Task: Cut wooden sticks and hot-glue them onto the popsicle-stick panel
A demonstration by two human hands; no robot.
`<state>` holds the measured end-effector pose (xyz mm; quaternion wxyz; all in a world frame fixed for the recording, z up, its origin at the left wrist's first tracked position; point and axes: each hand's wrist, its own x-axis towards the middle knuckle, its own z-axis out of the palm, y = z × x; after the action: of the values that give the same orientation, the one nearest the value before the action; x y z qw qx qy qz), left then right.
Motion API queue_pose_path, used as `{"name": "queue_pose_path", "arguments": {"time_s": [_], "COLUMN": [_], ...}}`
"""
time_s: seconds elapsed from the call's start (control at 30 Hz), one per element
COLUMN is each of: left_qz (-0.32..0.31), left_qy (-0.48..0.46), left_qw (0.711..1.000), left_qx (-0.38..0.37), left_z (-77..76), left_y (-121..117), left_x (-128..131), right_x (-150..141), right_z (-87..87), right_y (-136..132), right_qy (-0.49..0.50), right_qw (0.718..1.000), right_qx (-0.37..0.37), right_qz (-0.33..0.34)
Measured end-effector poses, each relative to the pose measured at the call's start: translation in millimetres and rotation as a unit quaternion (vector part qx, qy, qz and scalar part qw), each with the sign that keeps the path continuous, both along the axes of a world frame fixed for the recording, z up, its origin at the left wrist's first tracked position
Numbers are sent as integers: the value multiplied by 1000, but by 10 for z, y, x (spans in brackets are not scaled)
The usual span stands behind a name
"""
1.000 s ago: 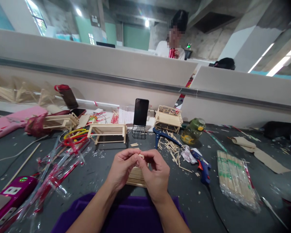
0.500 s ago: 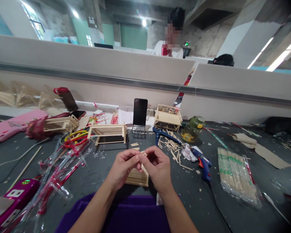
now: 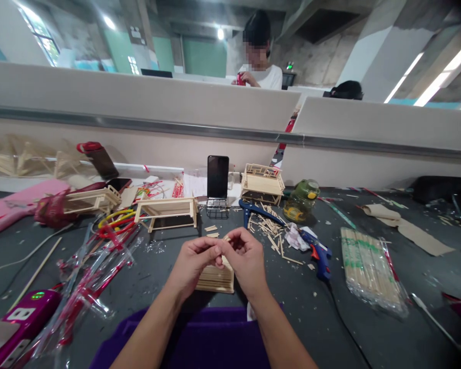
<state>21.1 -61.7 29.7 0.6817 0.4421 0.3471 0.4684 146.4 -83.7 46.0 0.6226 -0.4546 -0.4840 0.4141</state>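
My left hand (image 3: 197, 264) and my right hand (image 3: 246, 259) meet near the middle of the desk, thumbs and fingertips pinched together. A bit of pale wood shows at the right fingertips, but most of what they hold is hidden. Just beneath the hands lies a flat panel of wooden sticks (image 3: 215, 281), partly covered by them. Behind it are a few short stick pieces (image 3: 211, 228). A small wooden frame on legs (image 3: 169, 211) stands to the left, and a wooden bed-like model (image 3: 263, 184) stands further back on the right.
Right of my hands lie a blue cutter (image 3: 261, 212), stick scraps (image 3: 271, 228), a blue glue gun (image 3: 318, 254) and bagged sticks (image 3: 371, 266). A phone (image 3: 217, 177) stands upright behind. Plastic wrapping (image 3: 92, 277) and a purple power strip (image 3: 26, 318) lie left. A person (image 3: 259, 66) is beyond the partition (image 3: 138, 97).
The view has shifted slightly, moving the scene a little left. My hands keep nearly the same pinching pose. The person beyond the partition has lowered the red can.
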Motion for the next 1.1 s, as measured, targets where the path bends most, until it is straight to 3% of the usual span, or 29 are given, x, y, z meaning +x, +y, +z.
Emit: {"name": "queue_pose_path", "arguments": {"time_s": [0.27,0.63,0.93,1.1], "left_qz": [-41,-28,-13,-31], "left_qy": [-73,5,-13,-17], "left_qw": [992,1000,999,999], "left_qx": [-95,-1,-27,-37], "left_z": [-35,-25,-16,-24], "left_y": [28,-11,-11,-5], "left_x": [-68,29,6,-1], "right_x": [-29,37,51,62], "right_z": [-43,-86,-144,-168], "right_y": [-14,56,98,117], "right_qy": [-6,18,31,43], "right_qw": [999,999,999,998], "right_qx": [25,-30,-16,-37], "right_qz": [34,-24,35,34]}}
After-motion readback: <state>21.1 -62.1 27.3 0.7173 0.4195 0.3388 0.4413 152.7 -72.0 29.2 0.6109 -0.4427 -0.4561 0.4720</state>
